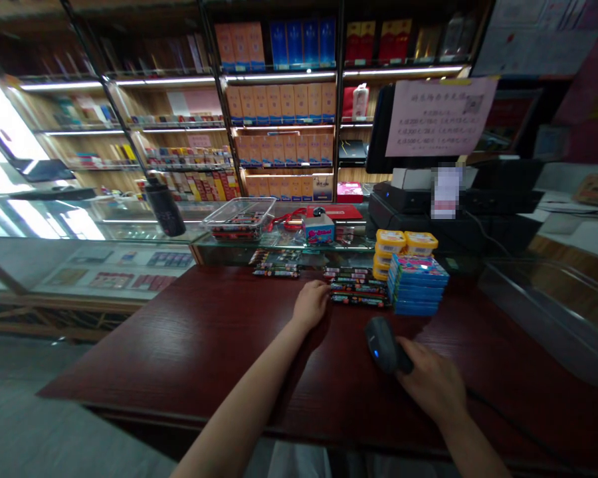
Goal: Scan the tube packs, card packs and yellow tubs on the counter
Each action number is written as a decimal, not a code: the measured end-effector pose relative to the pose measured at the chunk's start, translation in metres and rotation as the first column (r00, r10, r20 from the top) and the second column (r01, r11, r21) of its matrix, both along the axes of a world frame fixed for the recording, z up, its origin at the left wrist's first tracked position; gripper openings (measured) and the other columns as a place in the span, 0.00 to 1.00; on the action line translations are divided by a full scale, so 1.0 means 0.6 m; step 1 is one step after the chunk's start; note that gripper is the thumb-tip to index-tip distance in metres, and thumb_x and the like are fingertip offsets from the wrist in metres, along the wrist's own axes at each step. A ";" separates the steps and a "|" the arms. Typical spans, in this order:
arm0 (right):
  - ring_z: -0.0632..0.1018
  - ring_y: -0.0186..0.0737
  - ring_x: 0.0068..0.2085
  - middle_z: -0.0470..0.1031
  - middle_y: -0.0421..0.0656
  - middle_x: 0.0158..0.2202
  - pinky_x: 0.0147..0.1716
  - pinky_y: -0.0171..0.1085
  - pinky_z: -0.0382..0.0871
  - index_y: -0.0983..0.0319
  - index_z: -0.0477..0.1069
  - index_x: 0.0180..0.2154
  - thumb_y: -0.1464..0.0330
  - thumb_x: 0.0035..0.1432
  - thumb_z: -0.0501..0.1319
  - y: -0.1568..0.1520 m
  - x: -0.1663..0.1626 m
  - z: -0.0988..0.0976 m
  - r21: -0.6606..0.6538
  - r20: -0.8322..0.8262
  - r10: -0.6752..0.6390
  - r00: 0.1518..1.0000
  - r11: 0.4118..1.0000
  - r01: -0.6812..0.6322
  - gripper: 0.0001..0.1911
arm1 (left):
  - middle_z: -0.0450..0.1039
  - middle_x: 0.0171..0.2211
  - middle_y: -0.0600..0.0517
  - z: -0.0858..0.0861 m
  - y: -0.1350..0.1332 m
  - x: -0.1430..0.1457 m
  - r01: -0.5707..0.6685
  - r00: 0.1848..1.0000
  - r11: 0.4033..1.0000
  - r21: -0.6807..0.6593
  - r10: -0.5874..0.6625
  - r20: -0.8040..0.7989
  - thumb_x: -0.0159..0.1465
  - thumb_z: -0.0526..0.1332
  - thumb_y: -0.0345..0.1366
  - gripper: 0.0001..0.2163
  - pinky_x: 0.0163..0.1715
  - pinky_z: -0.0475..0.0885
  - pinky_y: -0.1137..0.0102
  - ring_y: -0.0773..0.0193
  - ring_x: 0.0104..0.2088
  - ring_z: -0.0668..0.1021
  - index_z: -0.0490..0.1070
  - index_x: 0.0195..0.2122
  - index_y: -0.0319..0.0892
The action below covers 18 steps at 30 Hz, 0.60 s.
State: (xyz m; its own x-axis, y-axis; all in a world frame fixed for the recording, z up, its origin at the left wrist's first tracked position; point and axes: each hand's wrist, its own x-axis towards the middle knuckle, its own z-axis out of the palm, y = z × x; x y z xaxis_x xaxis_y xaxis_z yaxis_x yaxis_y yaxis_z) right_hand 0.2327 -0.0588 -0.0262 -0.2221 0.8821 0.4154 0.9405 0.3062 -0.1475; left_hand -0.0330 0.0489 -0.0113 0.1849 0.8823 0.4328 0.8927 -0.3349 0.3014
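Note:
My right hand [436, 385] is wrapped round the handle of a black barcode scanner [383, 343], whose head points across the dark red counter [189, 338]. My left hand [309, 303] reaches forward with curled fingers and touches the near end of a pile of long thin candy sticks [357, 287]. Whether it grips one is hidden. A stack of blue boxes [417, 284] stands just right of the sticks, with yellow tubs [403, 244] behind it.
More candy sticks [277, 265] lie farther left. A clear tray [239, 219], a small blue box [319, 228] and a black cylinder [164, 207] sit on the glass case behind. A till with a screen [428, 159] stands at right, by a clear bin [553, 312]. Shelves of boxes fill the back.

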 end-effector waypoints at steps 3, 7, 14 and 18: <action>0.78 0.41 0.38 0.78 0.42 0.41 0.36 0.38 0.68 0.58 0.70 0.45 0.72 0.52 0.55 0.000 0.000 0.002 -0.022 -0.007 0.006 1.000 1.000 -0.006 0.17 | 0.73 0.44 0.49 0.000 -0.006 0.040 0.085 0.996 0.995 -0.046 -0.087 -0.031 0.64 0.52 0.32 0.13 0.51 0.66 0.66 0.60 0.47 0.72 0.73 0.47 0.46; 0.78 0.40 0.38 0.78 0.42 0.42 0.36 0.37 0.67 0.58 0.70 0.45 0.72 0.52 0.55 0.000 0.001 0.003 -0.043 -0.018 0.014 1.000 0.999 -0.014 0.17 | 0.72 0.42 0.47 0.000 -0.007 0.067 -0.023 0.998 0.996 -0.086 0.019 -0.052 0.63 0.54 0.33 0.12 0.48 0.67 0.66 0.59 0.45 0.71 0.75 0.44 0.44; 0.77 0.41 0.38 0.78 0.43 0.42 0.37 0.37 0.67 0.58 0.71 0.45 0.71 0.51 0.57 0.002 0.003 -0.002 -0.027 -0.006 0.019 1.000 0.999 -0.019 0.17 | 0.69 0.42 0.46 0.000 -0.028 0.074 -0.065 0.986 0.985 -0.160 0.039 -0.160 0.63 0.56 0.34 0.11 0.46 0.66 0.64 0.57 0.46 0.70 0.76 0.43 0.45; 0.78 0.41 0.38 0.78 0.42 0.42 0.36 0.37 0.67 0.58 0.71 0.46 0.71 0.51 0.56 0.002 0.004 0.000 -0.045 0.002 0.018 1.000 0.999 -0.018 0.18 | 0.71 0.40 0.48 -0.007 -0.054 0.066 -0.085 0.981 0.984 -0.160 0.054 -0.187 0.62 0.57 0.32 0.09 0.45 0.66 0.65 0.58 0.44 0.70 0.73 0.42 0.43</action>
State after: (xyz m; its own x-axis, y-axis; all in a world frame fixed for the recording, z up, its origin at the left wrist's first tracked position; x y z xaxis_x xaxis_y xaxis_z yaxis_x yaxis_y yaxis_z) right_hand 0.2353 -0.0575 -0.0263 -0.2390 0.8956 0.3753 0.9352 0.3163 -0.1593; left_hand 0.0067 0.0166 -0.0153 0.1820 0.9525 0.2442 0.9569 -0.2288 0.1791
